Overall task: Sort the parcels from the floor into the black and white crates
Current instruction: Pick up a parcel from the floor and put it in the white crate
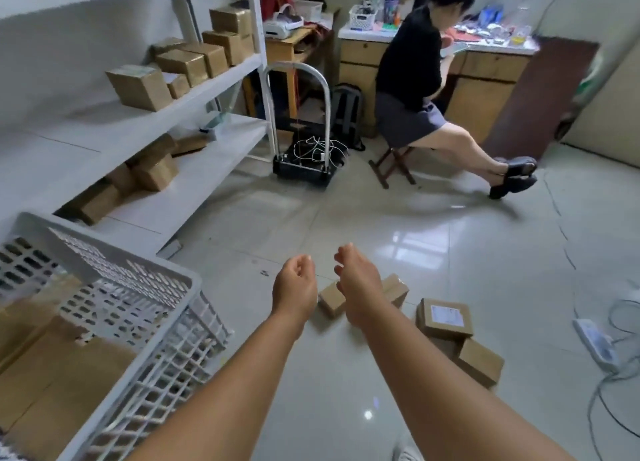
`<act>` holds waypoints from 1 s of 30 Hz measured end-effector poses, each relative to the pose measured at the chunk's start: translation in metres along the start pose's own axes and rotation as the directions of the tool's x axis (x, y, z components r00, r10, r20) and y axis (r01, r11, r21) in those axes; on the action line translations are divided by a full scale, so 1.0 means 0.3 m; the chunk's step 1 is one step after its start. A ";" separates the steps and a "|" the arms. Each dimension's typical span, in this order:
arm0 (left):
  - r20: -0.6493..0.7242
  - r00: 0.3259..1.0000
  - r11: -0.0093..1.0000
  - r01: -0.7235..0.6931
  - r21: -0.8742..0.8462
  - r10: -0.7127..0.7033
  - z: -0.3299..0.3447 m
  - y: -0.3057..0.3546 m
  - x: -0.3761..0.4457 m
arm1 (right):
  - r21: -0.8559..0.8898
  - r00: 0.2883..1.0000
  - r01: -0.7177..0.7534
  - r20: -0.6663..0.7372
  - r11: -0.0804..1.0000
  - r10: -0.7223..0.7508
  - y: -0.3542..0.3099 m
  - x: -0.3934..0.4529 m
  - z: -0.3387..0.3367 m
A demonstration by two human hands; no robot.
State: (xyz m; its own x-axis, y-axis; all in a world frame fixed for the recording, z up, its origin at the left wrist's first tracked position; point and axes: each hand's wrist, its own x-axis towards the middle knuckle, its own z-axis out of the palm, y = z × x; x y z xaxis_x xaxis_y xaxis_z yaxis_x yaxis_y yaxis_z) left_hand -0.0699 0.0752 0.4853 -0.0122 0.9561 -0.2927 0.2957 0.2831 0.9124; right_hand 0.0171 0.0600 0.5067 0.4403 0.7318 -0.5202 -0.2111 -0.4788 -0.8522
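Both hands, left (294,284) and right (358,280), hang empty, fingers loosely curled, above small cardboard parcels (445,317) on the floor (381,225) beside the white crate (145,277). The parcels look light, stiff; opposite sides offer a hold.

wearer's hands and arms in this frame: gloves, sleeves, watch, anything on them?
Nothing worn. The left hand and right hand are bare: no gloves, and no rings visible from this side. Both forearms are bare as far up as the bottom edge of the frame, with no sleeve, watch, strap or band in view. No markings, tape or cables on either arm.
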 end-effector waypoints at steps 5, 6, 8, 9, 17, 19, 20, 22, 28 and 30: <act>0.115 0.992 0.998 0.041 0.041 -0.045 0.266 0.033 -0.006 | 0.078 0.996 -0.062 -0.067 0.995 0.067 0.013 0.130 -0.251; 0.130 0.990 0.998 0.050 0.044 -0.056 0.315 0.039 -0.005 | 0.101 0.994 -0.077 -0.070 0.992 0.084 0.012 0.154 -0.297; 0.153 0.985 0.996 0.070 0.061 -0.079 0.413 0.051 0.006 | 0.124 0.992 -0.087 -0.083 0.988 0.097 0.008 0.208 -0.387; 0.162 0.982 0.994 0.083 0.072 -0.094 0.462 0.055 0.016 | 0.126 0.990 -0.093 -0.097 0.988 0.105 0.004 0.237 -0.429; 0.104 0.959 0.965 0.264 0.007 -0.263 0.786 0.060 0.144 | 0.122 0.974 -0.178 -0.119 0.976 0.192 -0.030 0.497 -0.730; 0.102 0.953 0.957 0.290 -0.028 -0.285 0.836 0.058 0.173 | 0.138 0.965 -0.217 -0.116 0.966 0.234 -0.029 0.554 -0.772; 0.097 0.951 0.953 0.300 -0.042 -0.295 0.855 0.057 0.185 | 0.127 0.962 -0.233 -0.116 0.964 0.248 -0.029 0.580 -0.786; 0.089 0.946 0.946 0.318 -0.059 -0.312 0.882 0.053 0.210 | 0.100 0.958 -0.252 -0.113 0.963 0.263 -0.029 0.633 -0.801; 0.103 0.911 0.903 0.411 -0.124 -0.400 0.922 0.039 0.341 | 0.017 0.943 -0.312 -0.114 0.950 0.311 -0.034 0.826 -0.781; 0.099 0.900 0.887 0.435 -0.155 -0.424 0.931 0.026 0.405 | -0.002 0.939 -0.324 -0.126 0.946 0.321 -0.039 0.891 -0.764</act>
State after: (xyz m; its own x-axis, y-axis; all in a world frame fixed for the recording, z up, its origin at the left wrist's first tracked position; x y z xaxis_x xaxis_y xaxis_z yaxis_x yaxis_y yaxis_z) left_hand 0.1977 0.1726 0.3768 -0.0417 0.7328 -0.6791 0.1086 0.6790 0.7261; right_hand 0.3373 0.1501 0.3906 0.4556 0.4720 -0.7547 -0.3407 -0.6908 -0.6377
